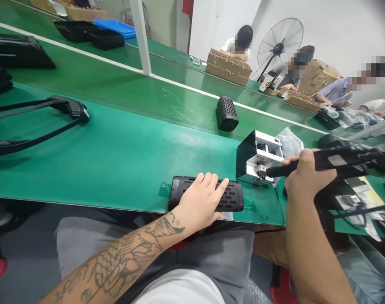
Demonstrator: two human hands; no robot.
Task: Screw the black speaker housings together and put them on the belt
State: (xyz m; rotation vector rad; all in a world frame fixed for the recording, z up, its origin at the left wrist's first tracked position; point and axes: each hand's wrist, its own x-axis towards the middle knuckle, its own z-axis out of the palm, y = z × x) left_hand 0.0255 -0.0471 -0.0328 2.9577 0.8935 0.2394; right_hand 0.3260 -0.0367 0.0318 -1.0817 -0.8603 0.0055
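My left hand (202,197) lies over a black casing with slotted holes (233,196), its fingers spread on top and the thumb at the near edge. The casing rests lengthwise along the table's front edge, with clear tape at both ends. In my right hand (306,173) is a black electric screwdriver (331,158), held nearly level with the fingers wrapped around it. Its tip points left, at the front of a small black and white screw feeder (247,158). Whether the tip touches the feeder I cannot tell.
A second black perforated casing (227,114) stands beyond the green table (116,156), on the green belt. Black curved strap-like parts (68,110) lie at left. Black housings and a blue tray (114,28) sit farther back. A white post (141,38) rises ahead. People work across the line.
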